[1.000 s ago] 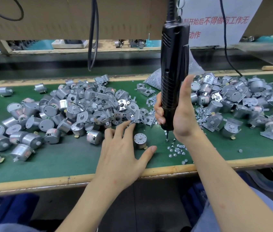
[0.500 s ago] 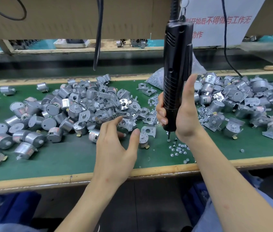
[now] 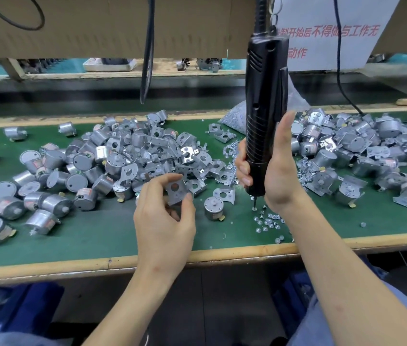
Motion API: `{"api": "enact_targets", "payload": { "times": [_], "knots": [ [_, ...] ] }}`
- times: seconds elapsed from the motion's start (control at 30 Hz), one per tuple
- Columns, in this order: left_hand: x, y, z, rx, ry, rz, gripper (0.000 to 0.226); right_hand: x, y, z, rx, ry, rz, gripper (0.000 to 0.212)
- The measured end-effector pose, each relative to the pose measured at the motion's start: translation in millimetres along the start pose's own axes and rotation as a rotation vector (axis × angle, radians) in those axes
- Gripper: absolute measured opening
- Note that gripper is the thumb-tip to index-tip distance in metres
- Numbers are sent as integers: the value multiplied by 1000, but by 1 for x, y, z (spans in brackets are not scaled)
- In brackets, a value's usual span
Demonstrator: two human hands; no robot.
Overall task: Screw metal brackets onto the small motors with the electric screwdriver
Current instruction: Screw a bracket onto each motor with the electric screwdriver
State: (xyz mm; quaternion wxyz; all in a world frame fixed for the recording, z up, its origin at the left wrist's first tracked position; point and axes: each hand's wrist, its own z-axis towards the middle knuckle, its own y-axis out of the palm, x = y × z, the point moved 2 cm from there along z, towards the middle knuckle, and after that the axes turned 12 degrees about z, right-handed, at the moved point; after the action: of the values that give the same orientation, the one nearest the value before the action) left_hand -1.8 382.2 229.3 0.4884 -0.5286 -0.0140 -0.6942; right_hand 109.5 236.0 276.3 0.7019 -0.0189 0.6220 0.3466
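everywhere motors [image 3: 77, 182] litter green bench [image 3: 97, 236]; left hand [image 3: 165, 221] pinches bracket [image 3: 176, 191], right hand [image 3: 277, 171] grips screwdriver [image 3: 262, 96].

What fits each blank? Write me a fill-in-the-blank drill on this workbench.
1. The left hand pinches a metal ____ with a round hole.
2. The right hand grips the black electric ____ upright.
3. A lone motor stands on the ____ mat between the hands.
Missing words: bracket; screwdriver; green.
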Motion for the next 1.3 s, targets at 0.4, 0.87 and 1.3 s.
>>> {"api": "enact_targets", "payload": {
  "times": [0.4,0.87,1.3],
  "knots": [
    [9,6,-3,-250,117,77,39,-11,11,2,-28,-65,-16,84],
    [10,4,-2,-213,177,64,27,-8,21,7,-33,-61,0,82],
    [4,-8,8,-232,38,135,27,-10,19,7,-23,-71,-18,82]
  ]
}}
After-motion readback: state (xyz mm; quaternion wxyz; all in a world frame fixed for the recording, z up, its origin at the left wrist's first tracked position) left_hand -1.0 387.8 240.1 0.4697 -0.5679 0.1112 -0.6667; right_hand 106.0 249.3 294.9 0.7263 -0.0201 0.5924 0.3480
